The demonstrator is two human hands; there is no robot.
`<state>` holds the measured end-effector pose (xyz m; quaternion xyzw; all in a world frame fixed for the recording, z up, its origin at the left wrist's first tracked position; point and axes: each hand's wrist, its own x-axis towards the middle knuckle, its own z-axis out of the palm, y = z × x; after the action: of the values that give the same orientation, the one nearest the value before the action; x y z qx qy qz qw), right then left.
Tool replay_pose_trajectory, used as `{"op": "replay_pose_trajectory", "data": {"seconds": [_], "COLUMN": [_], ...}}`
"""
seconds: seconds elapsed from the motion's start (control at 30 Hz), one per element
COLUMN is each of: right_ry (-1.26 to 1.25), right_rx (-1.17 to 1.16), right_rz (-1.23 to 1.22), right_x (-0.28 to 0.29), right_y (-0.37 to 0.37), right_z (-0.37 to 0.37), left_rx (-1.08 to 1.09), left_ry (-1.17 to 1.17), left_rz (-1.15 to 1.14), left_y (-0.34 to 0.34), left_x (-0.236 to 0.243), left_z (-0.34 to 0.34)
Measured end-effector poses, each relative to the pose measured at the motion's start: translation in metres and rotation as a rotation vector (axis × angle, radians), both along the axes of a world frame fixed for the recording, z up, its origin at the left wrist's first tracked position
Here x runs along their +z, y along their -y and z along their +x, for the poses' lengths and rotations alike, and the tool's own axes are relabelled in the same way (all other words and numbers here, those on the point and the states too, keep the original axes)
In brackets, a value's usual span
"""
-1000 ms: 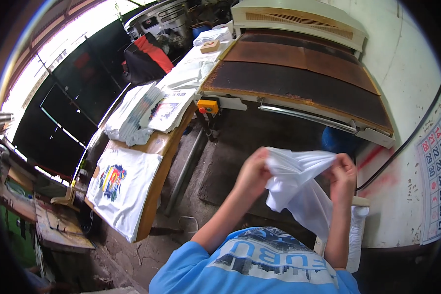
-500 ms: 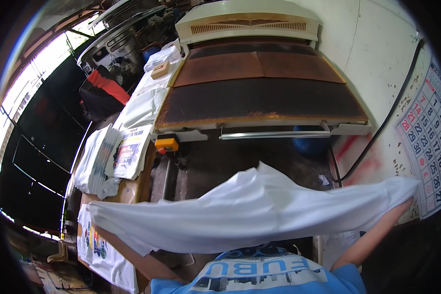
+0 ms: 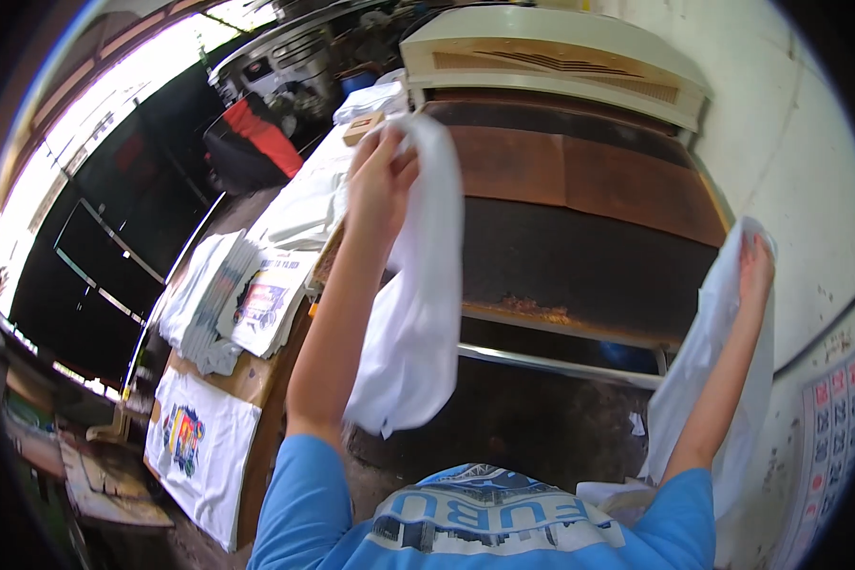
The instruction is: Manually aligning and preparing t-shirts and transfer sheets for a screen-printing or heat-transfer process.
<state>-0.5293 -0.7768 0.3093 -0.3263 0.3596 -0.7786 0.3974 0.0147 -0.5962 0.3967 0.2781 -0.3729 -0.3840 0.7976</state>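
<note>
Our left grip (image 3: pixel 380 182) and right grip (image 3: pixel 756 268) pinch white cloth (image 3: pixel 418 328), now raised higher, so it drapes near the side edges of the belt (image 3: pixel 579 256).

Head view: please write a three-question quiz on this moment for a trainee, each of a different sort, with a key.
1. What does the left hand hold? a) a brush; b) white fabric; c) a metal bar.
2. True or false: the right hand is empty.
3. Fill in: the printed white cloth lies on the table, on the person's ____ side.

Key: 1. b; 2. false, it grips white fabric too; 3. left.
</note>
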Motion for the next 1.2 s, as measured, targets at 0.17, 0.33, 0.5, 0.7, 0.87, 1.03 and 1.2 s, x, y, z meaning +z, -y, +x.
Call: {"op": "replay_pose_trajectory", "data": {"seconds": [0.17, 0.33, 0.5, 0.7, 0.87, 1.03, 1.2], "right_ry": [-0.508, -0.702, -0.635, -0.567, -0.98, -0.964, -0.575], "right_rx": [0.399, 0.85, 1.172, 1.153, 0.802, 0.576, 0.502], "right_rz": [0.134, 0.475, 0.519, 0.555, 0.416, 0.466, 0.499], "right_x": [-0.052, -0.114, -0.146, -0.17, -0.182, -0.194, -0.166], "right_y": [-0.014, -0.09, -0.13, -0.146, -0.152, -0.163, -0.157], "right_z": [0.126, 0.212, 0.279, 0.358, 0.409, 0.462, 0.463], "left_rx": [0.121, 0.553, 0.716, 0.65, 0.483, 0.325, 0.356], "left_ry": [0.314, 1.054, 1.421, 1.713, 1.693, 1.418, 0.857], "left_rz": [0.186, 0.5, 0.696, 0.625, 0.5, 0.363, 0.658], "left_y": [0.059, 0.0, -0.044, -0.031, -0.021, -0.018, -0.005], "left_x": [-0.05, -0.168, -0.241, -0.272, -0.272, -0.256, -0.226], "left_z": [0.024, 0.06, 0.089, 0.103, 0.134, 0.167, 0.224]}}
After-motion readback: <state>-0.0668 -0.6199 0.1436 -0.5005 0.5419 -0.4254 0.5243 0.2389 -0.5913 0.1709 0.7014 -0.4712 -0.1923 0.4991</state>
